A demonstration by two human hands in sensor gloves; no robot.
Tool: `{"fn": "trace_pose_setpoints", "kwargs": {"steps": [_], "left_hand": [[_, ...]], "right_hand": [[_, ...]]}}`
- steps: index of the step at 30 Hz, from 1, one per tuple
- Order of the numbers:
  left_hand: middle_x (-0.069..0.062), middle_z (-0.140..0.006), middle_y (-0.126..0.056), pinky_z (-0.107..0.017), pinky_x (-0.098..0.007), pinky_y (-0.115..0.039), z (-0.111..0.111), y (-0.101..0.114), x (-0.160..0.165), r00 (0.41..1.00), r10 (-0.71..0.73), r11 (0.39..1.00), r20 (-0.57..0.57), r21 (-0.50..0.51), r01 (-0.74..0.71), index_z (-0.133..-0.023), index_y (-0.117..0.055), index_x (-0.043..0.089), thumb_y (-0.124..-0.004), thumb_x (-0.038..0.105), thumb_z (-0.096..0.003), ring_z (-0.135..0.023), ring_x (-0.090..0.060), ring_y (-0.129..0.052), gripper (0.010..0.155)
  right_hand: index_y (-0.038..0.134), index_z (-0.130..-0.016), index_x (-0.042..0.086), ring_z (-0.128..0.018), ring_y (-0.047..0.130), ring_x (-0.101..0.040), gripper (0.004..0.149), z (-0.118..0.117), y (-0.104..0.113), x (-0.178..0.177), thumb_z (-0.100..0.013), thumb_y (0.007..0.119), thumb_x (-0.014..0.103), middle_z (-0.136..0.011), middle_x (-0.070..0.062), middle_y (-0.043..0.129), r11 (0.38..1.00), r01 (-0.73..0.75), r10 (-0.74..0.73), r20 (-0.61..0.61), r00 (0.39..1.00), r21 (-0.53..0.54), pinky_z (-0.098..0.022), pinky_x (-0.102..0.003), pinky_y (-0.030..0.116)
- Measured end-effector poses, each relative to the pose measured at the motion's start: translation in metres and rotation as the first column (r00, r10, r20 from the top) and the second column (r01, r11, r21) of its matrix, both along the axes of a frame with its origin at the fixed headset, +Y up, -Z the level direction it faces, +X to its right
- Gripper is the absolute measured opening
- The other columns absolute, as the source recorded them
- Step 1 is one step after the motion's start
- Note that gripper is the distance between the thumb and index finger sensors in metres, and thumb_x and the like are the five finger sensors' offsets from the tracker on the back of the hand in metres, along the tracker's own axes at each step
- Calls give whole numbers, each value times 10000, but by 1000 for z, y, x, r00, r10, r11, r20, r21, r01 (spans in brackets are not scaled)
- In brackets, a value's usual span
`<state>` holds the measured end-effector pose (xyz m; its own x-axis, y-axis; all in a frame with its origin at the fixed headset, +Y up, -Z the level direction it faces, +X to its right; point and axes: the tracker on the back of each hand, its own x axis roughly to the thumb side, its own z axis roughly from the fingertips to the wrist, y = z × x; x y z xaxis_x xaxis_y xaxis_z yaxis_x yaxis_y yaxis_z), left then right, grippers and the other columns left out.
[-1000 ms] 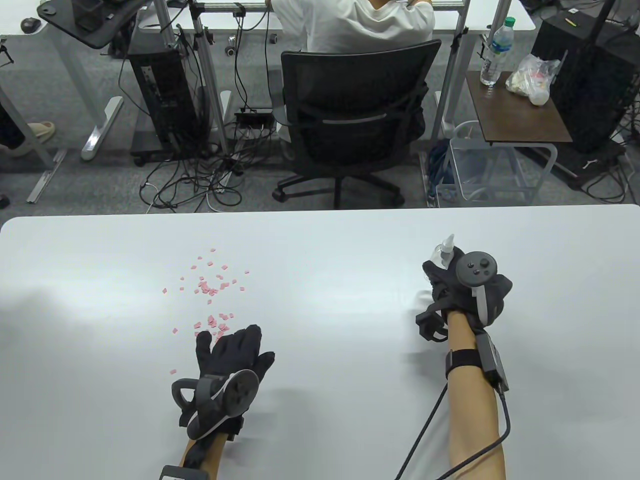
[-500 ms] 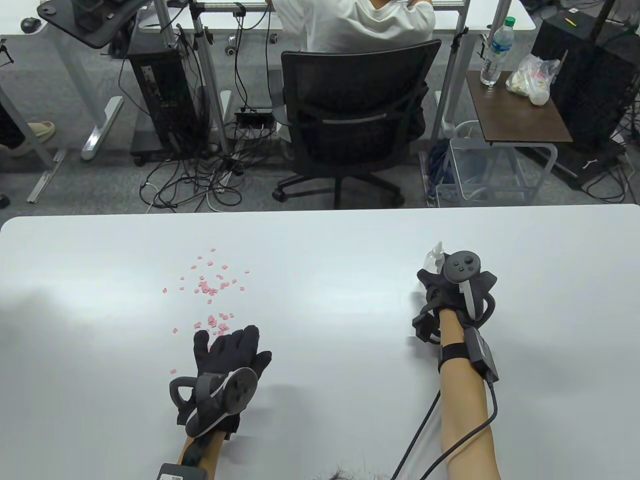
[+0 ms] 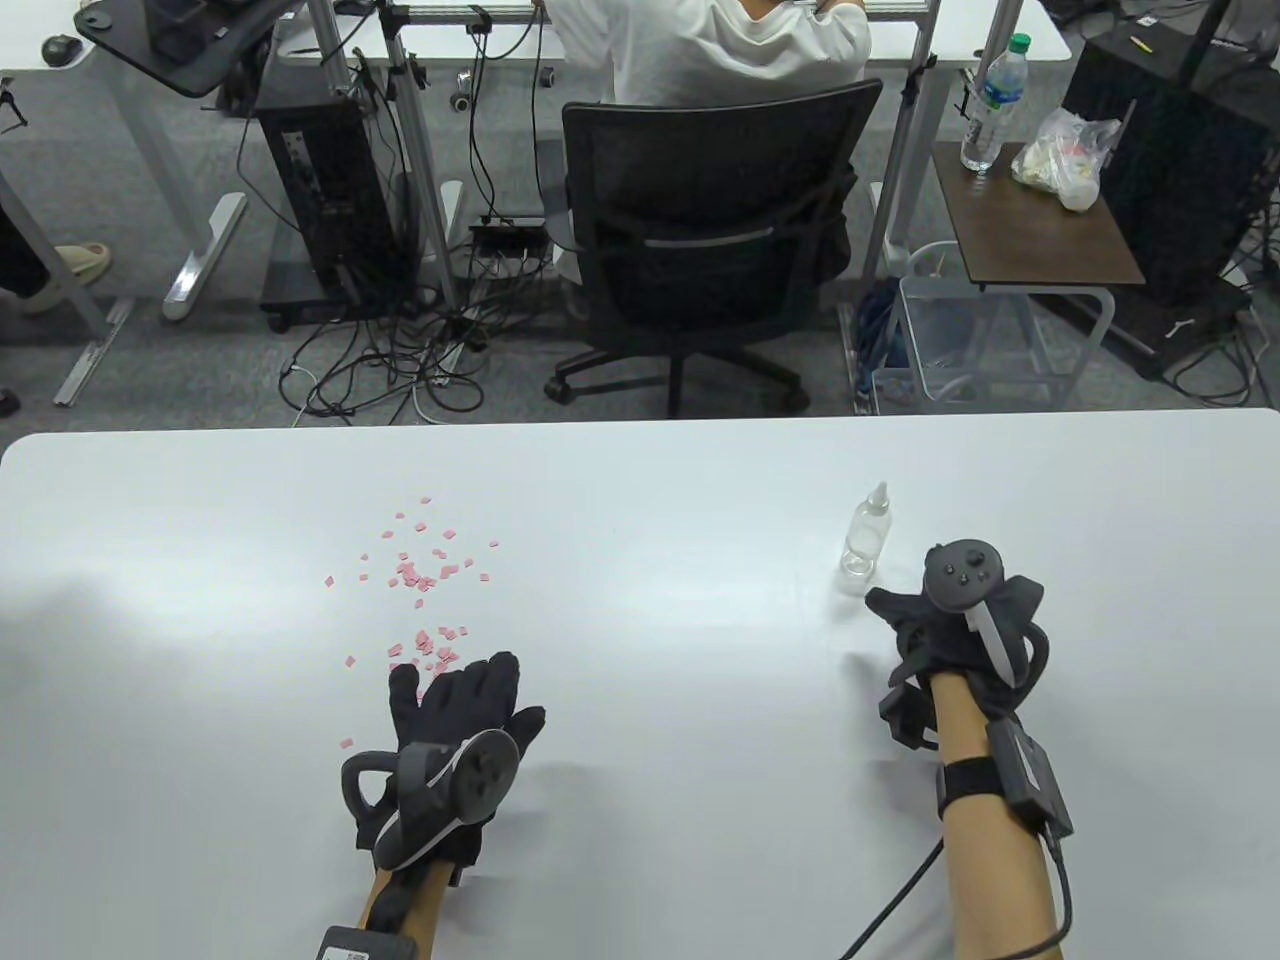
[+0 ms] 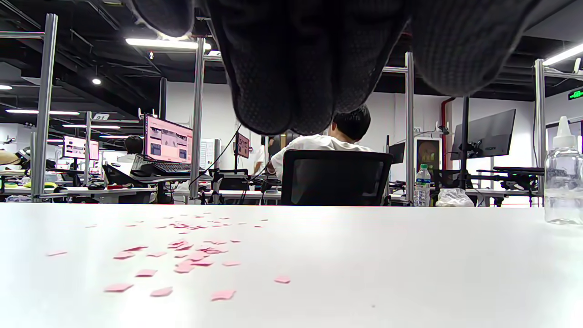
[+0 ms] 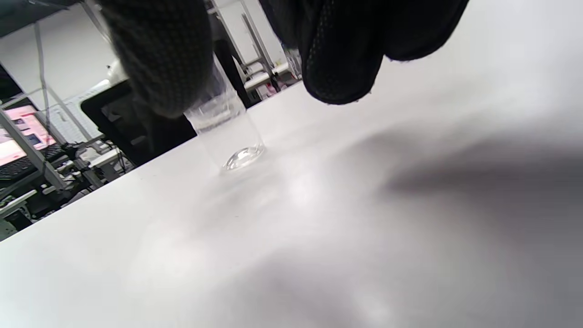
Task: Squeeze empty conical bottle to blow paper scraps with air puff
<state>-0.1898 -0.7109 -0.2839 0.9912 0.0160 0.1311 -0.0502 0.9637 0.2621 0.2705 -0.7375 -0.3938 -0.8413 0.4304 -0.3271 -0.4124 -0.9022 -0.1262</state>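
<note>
Two gloved hands lie on the broad white table (image 3: 680, 520), well apart. Lower left of the table view, the left hand (image 3: 465, 705) rests flat with fingers spread, holding nothing, its fingertips just beside the nearest of the small pink paper scraps (image 3: 425, 575), which trail toward the upper left. At right of centre, the right hand (image 3: 950, 625) sits loosely curled with nothing in its grip, near the small clear plastic bottle with a conical white nozzle (image 3: 865, 540). That bottle stands upright, apart from the fingers (image 5: 341, 54).
</note>
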Motion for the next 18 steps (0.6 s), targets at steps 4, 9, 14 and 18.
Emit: {"fn": "trace_pose_setpoints", "kwargs": {"steps": [4, 9, 14, 18], "left_hand": [[-56, -1114, -801, -817, -633, -426, -5, 11, 5, 996, 84, 992, -39, -94, -87, -1109, -701, 250, -779, 582, -530, -1022, -290, -847, 672], [-83, -1289, -493, -837, -616, -376, -3, 34, 12, 991, 117, 985, -66, -123, -124, -1227, -429, 264, -732, 622, -542, -1200, -347, -542, 830], [-115, -1282, -36, -792, -679, -139, 8, 38, 7, 991, 126, 992, -53, 2, -126, -1200, -73, 317, -519, 726, -528, -1170, -403, -30, 904], [-105, -1209, 120, -761, -697, -76, 6, 21, 0, 995, 31, 995, -94, -95, -40, -1173, 8, 326, -442, 776, -514, -1108, -409, 94, 917]], "right_hand": [[877, -911, 136, -676, 974, -325, 427, 48, 9, -10, -561, 821, 374, -836, -151, 956, 996, 0, 8, -94, 996, 89, -617, -607, 744], [901, -888, 141, -681, 984, -324, 405, 99, 40, -38, -580, 787, 379, -817, -143, 975, 974, 6, 37, -186, 982, 225, -639, -594, 741], [624, -1125, 86, -962, 778, -421, 692, 141, 55, -66, -575, 750, 485, -1096, -210, 723, 874, -118, 185, -99, 978, 471, -709, -628, 623], [294, -1212, 121, -1109, 308, -512, 896, 139, 36, -70, -564, 656, 622, -1247, -222, 260, 868, -220, 310, -138, 941, 446, -718, -729, 400]]}}
